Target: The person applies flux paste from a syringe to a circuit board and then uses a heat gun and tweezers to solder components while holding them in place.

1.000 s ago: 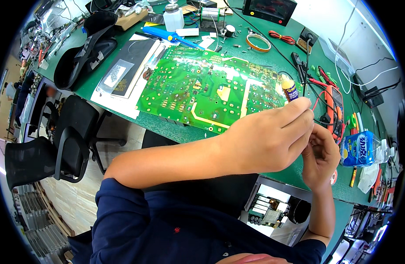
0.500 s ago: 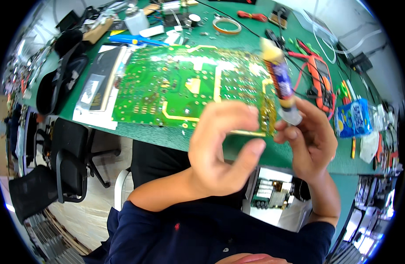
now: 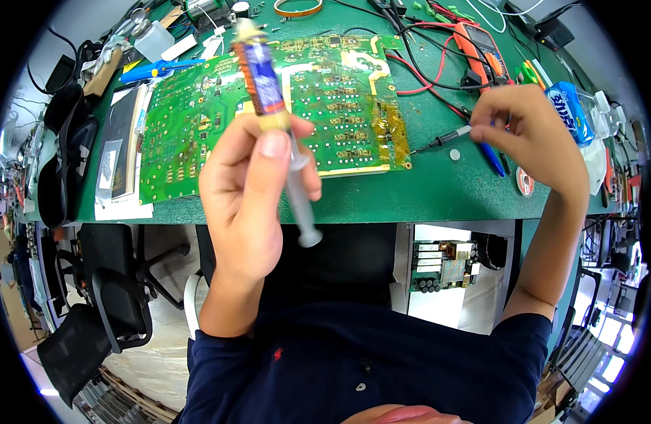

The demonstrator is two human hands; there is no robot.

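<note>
A squeeze by the left hand [image 3: 244, 185], gripping a slim blue-labelled plastic syringe [image 3: 265, 81], risked smearing the flat green circuit board [image 3: 332, 113]; the right hand's [image 3: 534, 138] hold I couldn't tell.

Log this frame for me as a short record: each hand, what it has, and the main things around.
Left hand: grips a labelled syringe, plunger end toward the person
Right hand: fingertips at the pale end of a slim dark tool; grip unclear
Work surface: green table
Circuit board: lies flat on the table, partly hidden behind left hand and syringe
Beyond right hand: red-orange multimeter, blue package
Near right hand: blue pen
Far left on table: white bottle
</note>
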